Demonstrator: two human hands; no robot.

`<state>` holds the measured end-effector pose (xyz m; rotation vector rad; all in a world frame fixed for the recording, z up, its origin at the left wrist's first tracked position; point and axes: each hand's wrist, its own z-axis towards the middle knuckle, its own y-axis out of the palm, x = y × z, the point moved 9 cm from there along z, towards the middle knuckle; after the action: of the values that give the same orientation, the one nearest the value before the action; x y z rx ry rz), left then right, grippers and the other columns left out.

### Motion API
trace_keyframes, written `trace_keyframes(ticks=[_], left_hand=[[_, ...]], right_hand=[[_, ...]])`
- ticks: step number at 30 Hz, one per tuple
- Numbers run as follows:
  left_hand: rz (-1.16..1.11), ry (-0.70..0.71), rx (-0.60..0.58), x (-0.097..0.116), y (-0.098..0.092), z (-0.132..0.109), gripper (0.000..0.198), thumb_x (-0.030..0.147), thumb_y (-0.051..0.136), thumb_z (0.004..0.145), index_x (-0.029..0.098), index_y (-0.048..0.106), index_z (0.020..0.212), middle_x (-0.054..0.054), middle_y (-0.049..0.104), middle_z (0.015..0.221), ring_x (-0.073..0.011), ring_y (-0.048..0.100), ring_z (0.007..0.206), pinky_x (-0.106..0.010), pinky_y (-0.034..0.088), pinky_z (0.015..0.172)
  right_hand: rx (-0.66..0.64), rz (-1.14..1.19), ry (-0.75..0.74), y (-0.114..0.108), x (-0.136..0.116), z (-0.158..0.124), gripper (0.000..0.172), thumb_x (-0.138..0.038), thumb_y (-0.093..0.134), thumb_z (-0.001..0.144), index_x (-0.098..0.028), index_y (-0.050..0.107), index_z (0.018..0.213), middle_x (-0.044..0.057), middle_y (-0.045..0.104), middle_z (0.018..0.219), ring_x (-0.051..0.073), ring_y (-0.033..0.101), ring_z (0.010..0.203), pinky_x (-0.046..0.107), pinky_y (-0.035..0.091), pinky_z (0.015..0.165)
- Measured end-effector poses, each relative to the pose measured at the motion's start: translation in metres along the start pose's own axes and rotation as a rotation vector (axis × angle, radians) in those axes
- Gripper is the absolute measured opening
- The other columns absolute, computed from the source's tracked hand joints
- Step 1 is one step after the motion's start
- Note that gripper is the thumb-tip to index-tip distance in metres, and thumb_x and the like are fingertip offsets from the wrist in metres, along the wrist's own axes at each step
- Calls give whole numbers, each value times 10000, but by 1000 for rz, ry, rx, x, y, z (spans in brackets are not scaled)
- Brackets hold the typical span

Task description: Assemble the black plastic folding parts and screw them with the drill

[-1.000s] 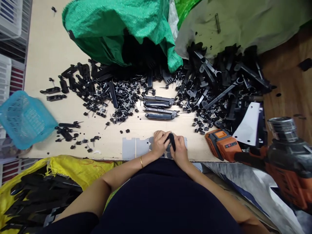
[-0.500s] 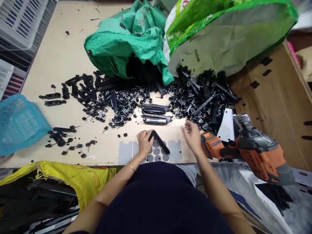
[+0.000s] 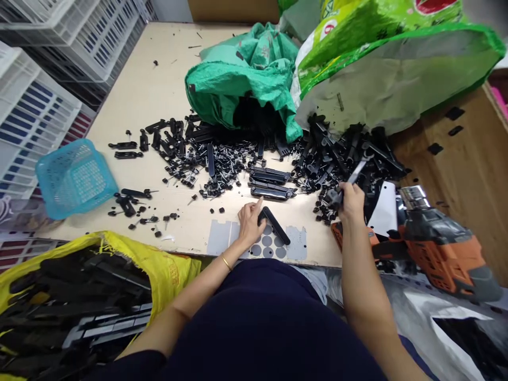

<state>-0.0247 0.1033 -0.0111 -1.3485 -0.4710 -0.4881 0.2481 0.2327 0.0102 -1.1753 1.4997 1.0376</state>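
Note:
My left hand (image 3: 250, 225) is closed on the upper end of a long black bar (image 3: 277, 226), which slants over grey patches (image 3: 297, 241) at the table's front edge. One finger points forward toward shiny black folded pieces (image 3: 271, 191) lying in a small stack. On the right, my right hand (image 3: 352, 201) is wrapped round a long grey and black metal part (image 3: 357, 170) at the pile of black parts (image 3: 345, 151). Small black-headed screws (image 3: 222, 166) lie heaped left of that pile.
A blue basket (image 3: 79, 177) stands at the left, above a yellow sack (image 3: 162, 275) of black parts. Green sacks (image 3: 246, 79) stand behind the piles. An orange and black power tool (image 3: 444, 248) lies at the right. White crates (image 3: 87, 42) are stacked back left.
My right hand has moved forward and right to the black parts and closed on a metal part. My left hand still holds the bar. The whole view has shifted.

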Motion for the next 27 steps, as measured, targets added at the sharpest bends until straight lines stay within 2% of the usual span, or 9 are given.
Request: trace_keyframes(ticks=[3,5,7,9,11,13,18,23,27], left_hand=[[71,372,-220,39,6,5,443,162,704,712,238,588,1132,-125,459,1302,-307,403,1236,-542,256,1028],[51,517,-358,56,12,8,245,167,702,728,200,602,950,-107,550,1185,-278,453,1205,-535,242,1054],[-4,403,-416,54,12,17,144,208,653,787,178,554,887,-67,614,948,-228,573,1005,-468,357,990],[-108,163,-437,43,10,22,162,284,592,842,180,511,937,-8,593,764,-189,601,758,-373,465,807],[-260,-27,-462,39,7,15,212,337,538,874,189,482,1014,28,570,695,-161,578,618,-288,465,646],[-392,-117,-490,44,5,4,228,325,515,883,198,476,1068,42,573,683,-141,577,577,-243,443,590],[-438,-168,-428,60,-3,-11,259,279,528,875,209,515,1123,8,641,791,-151,625,704,-240,462,658],[-316,-120,-258,66,-10,-16,277,227,506,886,189,489,1160,-71,659,996,-206,641,873,-304,484,751],[-212,-103,-188,65,-11,-21,270,223,477,897,179,462,1162,-97,648,1013,-226,643,883,-325,495,742]], right_hand=[[137,-31,111,2,15,-52,77,-210,553,660,-199,506,600,-49,492,506,64,438,425,199,406,410],[109,3,169,17,23,-80,65,-232,577,625,-173,552,633,-29,554,550,74,506,466,190,428,419],[132,78,187,26,25,-100,126,-262,589,611,-157,580,681,-13,600,604,87,570,528,191,472,464],[161,156,164,32,21,-110,154,-272,589,611,-151,582,706,0,632,653,96,613,582,204,516,537],[154,206,139,41,15,-113,153,-270,583,621,-159,558,724,12,658,693,109,644,626,224,543,602],[127,235,126,51,11,-112,142,-264,565,648,-186,498,745,10,671,703,129,667,653,250,557,631],[77,224,126,75,10,-109,181,-237,514,692,-233,375,807,-33,668,667,151,685,632,266,563,584],[59,177,93,85,8,-109,197,-230,506,726,-238,359,856,-52,652,645,150,685,592,267,559,579],[59,179,97,89,8,-112,178,-246,491,759,-239,349,866,-44,659,647,149,682,584,271,556,580]])
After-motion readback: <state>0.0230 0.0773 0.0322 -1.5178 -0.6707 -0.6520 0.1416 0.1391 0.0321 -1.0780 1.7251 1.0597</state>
